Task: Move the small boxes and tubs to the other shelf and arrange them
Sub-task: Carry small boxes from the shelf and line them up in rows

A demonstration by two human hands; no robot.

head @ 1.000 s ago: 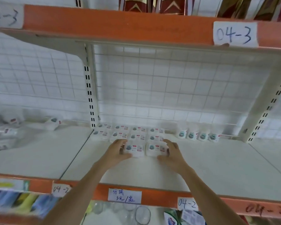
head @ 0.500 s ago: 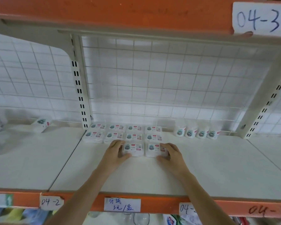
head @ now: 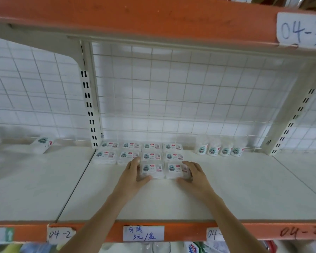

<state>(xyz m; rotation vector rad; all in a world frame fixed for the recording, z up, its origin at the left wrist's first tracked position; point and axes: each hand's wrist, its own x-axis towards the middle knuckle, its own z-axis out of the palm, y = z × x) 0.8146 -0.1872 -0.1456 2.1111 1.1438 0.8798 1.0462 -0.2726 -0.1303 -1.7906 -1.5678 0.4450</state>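
Both bare forearms reach up and forward from the near edge onto the white shelf (head: 171,201), converging toward a block of small boxes (head: 140,156) set against the far wire grid (head: 171,92).

The left hand (head: 133,175) lies against the left side of the near left box (head: 151,170), its fingers laid straight along that side toward the far rows and its thumb hooked round the box's near left corner. The right hand (head: 193,177) mirrors it on the near right box (head: 177,169): fingers along the right side, thumb lying along the near edge. The two boxes sit side by side, touching, bracketed between the hands and resting on the shelf.

Behind them the boxes stand in two rows of four, the rows close together; the near pair lines up with the two right-hand columns. To the right of the block, near the grid, four small tubs (head: 218,149) stand upright in a row, touching. On the neighbouring shelf section to the left a single box (head: 43,144) lies tilted near the grid, well apart from the rest.

Paper labels hang on the orange shelf edge (head: 263,232).
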